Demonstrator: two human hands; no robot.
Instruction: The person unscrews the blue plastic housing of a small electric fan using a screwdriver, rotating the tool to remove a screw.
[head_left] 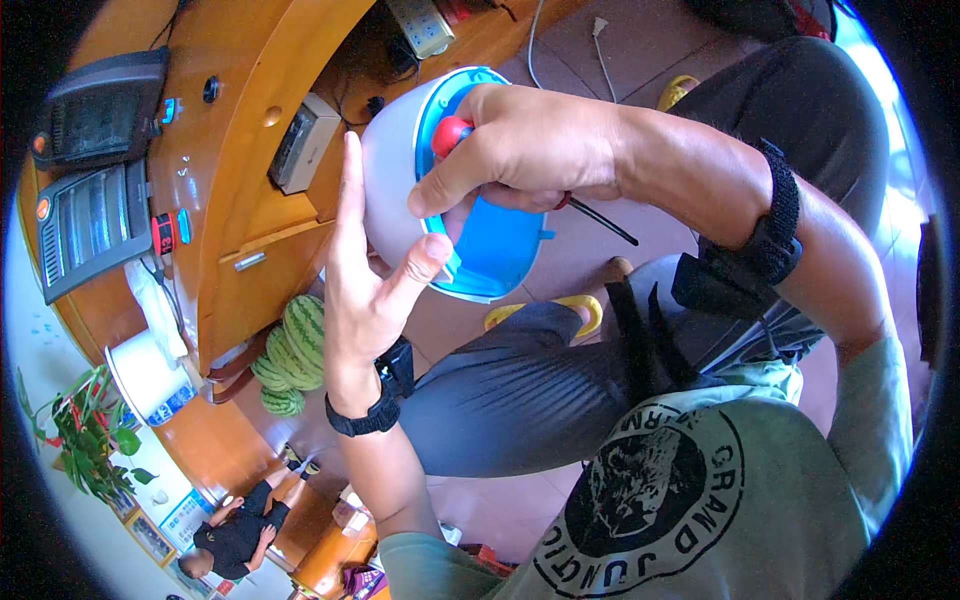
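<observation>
Bowl-shaped shell: a rounded plastic shell, white outside and bright blue inside (393, 175), is held up in front of me, above the floor, its open side turned to my right.
My left hand: my left hand (362, 300) is partly open, the thumb at the shell's rim and a straight finger laid along the white outside, supporting it.
My right hand: my right hand (525, 145) is curled at the shell's open side, closed around a slim hand tool with a round red end (452, 136); a thin dark rod sticks out beyond my fist.
Wrists: a black fabric strap (362, 416) circles my left wrist, another (780, 225) my right forearm.
Below: my dark grey trousers (510, 410) and a yellow slipper (592, 312) on the tiled floor.
To my left: a curved orange-brown wooden desk (235, 180), with striped green watermelons (303, 325) beside it.
Farther off: a person in black (235, 540).
</observation>
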